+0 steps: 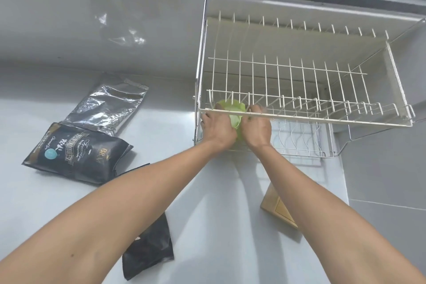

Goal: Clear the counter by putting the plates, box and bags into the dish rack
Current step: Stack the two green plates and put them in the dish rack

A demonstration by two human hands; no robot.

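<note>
Both hands met at the left front corner of the white wire dish rack (306, 90), under its upper front rail. The left hand (219, 129) and the right hand (257, 130) were each closed around the light green plates (232, 110), fingers curled over the far side and largely hidden; how many plates were in the stack could not be told. The plates stood nearly on edge, partly behind the rail and among the leftmost slot wires. Judged as the seating step: the plates should be kept upright, guided squarely between two adjacent wires, and released only once the rim bore on the rack. Awaiting transfer on the grey counter (207, 191) were a silver foil bag (108, 104), a black printed coffee bag (78, 152), a plain black bag (147, 249) and a tan cardboard box (276, 207), partly covered by the right forearm.
</note>
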